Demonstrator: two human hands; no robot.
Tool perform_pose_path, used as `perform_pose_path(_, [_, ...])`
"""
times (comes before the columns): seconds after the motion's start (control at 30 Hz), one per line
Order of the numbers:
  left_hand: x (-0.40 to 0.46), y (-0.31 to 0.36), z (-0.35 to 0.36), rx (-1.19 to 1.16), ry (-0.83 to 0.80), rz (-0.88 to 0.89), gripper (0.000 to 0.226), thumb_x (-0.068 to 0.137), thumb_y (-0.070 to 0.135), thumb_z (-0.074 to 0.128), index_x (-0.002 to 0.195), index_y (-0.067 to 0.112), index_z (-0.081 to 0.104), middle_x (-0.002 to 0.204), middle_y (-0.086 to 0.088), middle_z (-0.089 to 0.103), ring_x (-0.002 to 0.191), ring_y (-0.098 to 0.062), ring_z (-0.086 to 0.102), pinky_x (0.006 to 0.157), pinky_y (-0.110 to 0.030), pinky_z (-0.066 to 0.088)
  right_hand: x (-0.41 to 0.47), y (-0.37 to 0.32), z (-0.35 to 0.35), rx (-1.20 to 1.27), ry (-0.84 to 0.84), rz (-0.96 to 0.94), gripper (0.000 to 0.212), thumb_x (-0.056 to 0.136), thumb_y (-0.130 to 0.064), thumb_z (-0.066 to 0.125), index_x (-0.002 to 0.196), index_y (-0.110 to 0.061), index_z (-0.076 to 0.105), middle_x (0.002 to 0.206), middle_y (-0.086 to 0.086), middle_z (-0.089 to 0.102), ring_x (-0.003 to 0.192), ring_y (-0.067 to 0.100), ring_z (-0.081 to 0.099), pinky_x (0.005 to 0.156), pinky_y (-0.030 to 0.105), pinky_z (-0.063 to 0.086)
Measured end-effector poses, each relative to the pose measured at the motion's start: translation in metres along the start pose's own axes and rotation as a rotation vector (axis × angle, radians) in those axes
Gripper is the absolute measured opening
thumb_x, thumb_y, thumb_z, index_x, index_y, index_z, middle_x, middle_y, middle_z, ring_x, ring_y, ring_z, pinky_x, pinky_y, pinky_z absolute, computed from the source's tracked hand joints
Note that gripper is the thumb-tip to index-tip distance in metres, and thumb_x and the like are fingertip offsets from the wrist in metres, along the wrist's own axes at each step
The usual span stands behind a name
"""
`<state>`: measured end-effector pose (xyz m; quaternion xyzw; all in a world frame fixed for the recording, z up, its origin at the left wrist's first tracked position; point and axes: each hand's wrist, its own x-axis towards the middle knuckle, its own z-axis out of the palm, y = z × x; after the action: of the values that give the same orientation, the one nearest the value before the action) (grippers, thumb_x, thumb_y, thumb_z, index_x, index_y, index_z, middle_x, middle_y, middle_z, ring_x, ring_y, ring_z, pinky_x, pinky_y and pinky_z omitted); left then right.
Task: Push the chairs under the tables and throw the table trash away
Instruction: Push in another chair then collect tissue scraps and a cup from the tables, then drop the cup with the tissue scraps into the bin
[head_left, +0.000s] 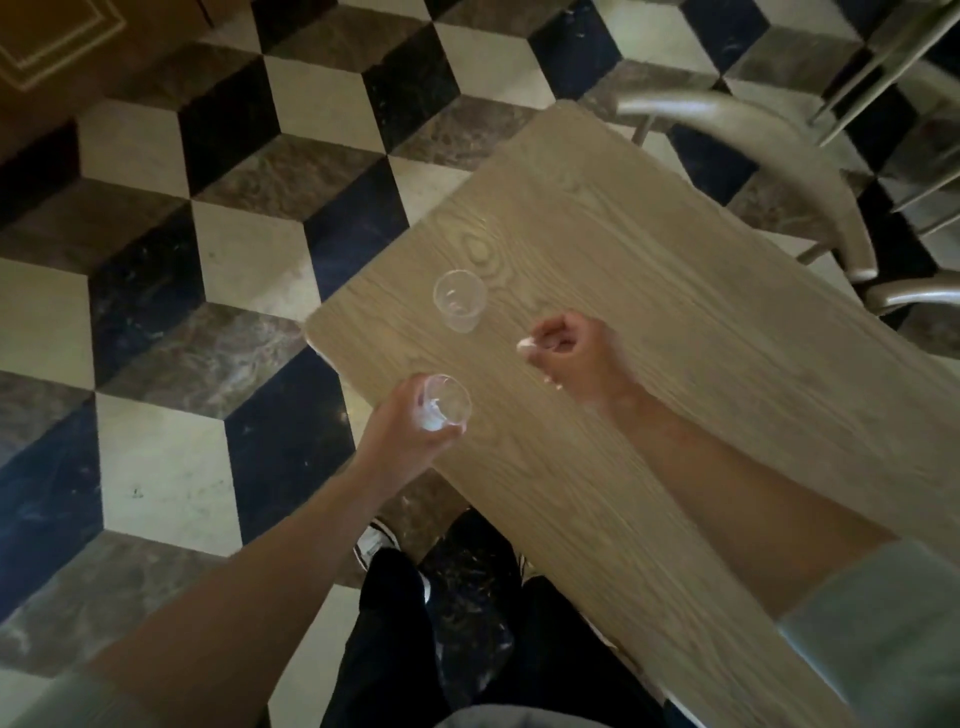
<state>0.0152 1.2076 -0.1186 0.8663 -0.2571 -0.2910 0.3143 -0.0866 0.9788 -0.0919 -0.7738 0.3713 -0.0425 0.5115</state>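
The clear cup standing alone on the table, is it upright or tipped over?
Upright. The cup stands on the table, its round open rim facing up at the camera. It looks empty.

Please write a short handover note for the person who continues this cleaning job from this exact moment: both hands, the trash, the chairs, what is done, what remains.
Left hand: grip closed around a clear plastic cup with something white inside, held near the table corner.
Right hand: closed in a fist above the tabletop, pinching a small white scrap, probably paper.
A second clear cup stands upright on the table, not touched yet.
Metal chair at the far side is close to the table; how far under is unclear.
Done: one cup and the scrap collected.
Left: take the second cup, bin all trash (no bin in view), check the chairs.
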Motion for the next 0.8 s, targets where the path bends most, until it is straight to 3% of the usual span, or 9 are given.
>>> perform_pose_path(0.13, [0.013,-0.025,-0.047,-0.044,-0.058,0.107,0.051,0.081,0.030,0.083,0.126,0.022,0.061,0.113,0.005,0.061,0.103,-0.015,0.061,0.080,-0.030,0.049,-0.022,-0.081,0.095,-0.188,-0.267,-0.201,0.010,0.081,-0.026,0.083,0.089,-0.020,0.081,0.079,-0.007,0.078,0.069,0.005,0.070,0.062,0.023,0.053])
perform_pose_path(0.23, [0.016,-0.051,-0.081,-0.059,-0.081,0.177,0.053,0.076,0.023,0.087,0.122,0.016,0.061,0.115,-0.001,0.061,0.103,-0.019,0.060,0.085,-0.033,0.049,-0.020,-0.118,0.148,-0.444,-0.458,-0.212,0.020,0.092,-0.009,0.064,0.106,-0.010,0.078,0.098,0.012,0.077,0.091,0.028,0.071,0.075,0.033,0.048])
perform_pose_path(0.33, [0.028,-0.079,-0.113,-0.048,-0.100,0.174,0.056,0.080,0.026,0.083,0.129,0.017,0.057,0.120,0.000,0.058,0.106,-0.022,0.058,0.084,-0.032,0.046,-0.006,-0.144,0.163,-0.452,-0.607,-0.098,0.046,0.093,0.006,0.048,0.128,-0.012,0.070,0.130,0.009,0.070,0.120,0.021,0.062,0.098,0.027,0.047])
perform_pose_path(0.4, [0.039,-0.089,-0.126,-0.077,-0.091,0.141,0.055,0.083,0.033,0.082,0.130,0.021,0.057,0.118,0.002,0.058,0.104,-0.019,0.058,0.085,-0.034,0.050,0.001,-0.149,0.152,-0.321,-0.442,-0.069,0.045,0.091,0.004,0.049,0.120,-0.016,0.075,0.124,0.001,0.073,0.114,0.007,0.064,0.099,0.020,0.049])
perform_pose_path(0.47, [0.052,-0.095,-0.136,-0.107,-0.077,0.130,0.056,0.083,0.037,0.082,0.131,0.023,0.058,0.116,0.004,0.058,0.103,-0.016,0.057,0.087,-0.034,0.050,0.012,-0.147,0.138,-0.334,-0.034,-0.163,0.030,0.088,-0.004,0.058,0.107,-0.017,0.078,0.106,-0.001,0.076,0.095,0.012,0.069,0.088,0.041,0.057])
perform_pose_path(0.53, [0.064,-0.095,-0.141,-0.116,-0.077,0.154,0.058,0.082,0.036,0.083,0.133,0.023,0.057,0.115,0.004,0.057,0.105,-0.016,0.057,0.090,-0.033,0.050,0.027,-0.137,0.123,-0.522,0.238,-0.200,0.042,0.082,-0.016,0.071,0.124,-0.019,0.067,0.121,0.009,0.063,0.106,0.029,0.059,0.090,0.054,0.054])
perform_pose_path(0.63, [0.089,-0.090,-0.145,-0.099,-0.126,0.197,0.060,0.082,0.033,0.083,0.135,0.021,0.056,0.117,0.001,0.058,0.107,-0.018,0.056,0.092,-0.036,0.049,0.052,-0.114,0.110,-0.746,0.020,0.146,0.092,0.077,-0.037,0.082,0.153,-0.034,0.031,0.153,0.014,0.031,0.131,0.041,0.039,0.103,0.056,0.045])
perform_pose_path(0.7, [0.107,-0.086,-0.148,-0.080,-0.162,0.227,0.060,0.083,0.033,0.083,0.135,0.021,0.056,0.117,0.003,0.057,0.108,-0.017,0.055,0.092,-0.035,0.048,0.068,-0.101,0.115,-0.762,-0.065,0.236,0.086,0.081,-0.032,0.080,0.154,-0.029,0.034,0.149,0.016,0.039,0.125,0.040,0.051,0.099,0.048,0.048])
perform_pose_path(0.8, [0.133,-0.082,-0.153,-0.042,-0.173,0.239,0.061,0.081,0.034,0.084,0.135,0.025,0.055,0.118,0.008,0.056,0.109,-0.014,0.054,0.091,-0.032,0.045,0.089,-0.109,0.125,-0.418,0.100,0.096,0.065,0.081,-0.028,0.079,0.140,-0.023,0.052,0.123,0.007,0.063,0.100,0.017,0.067,0.083,0.025,0.054])
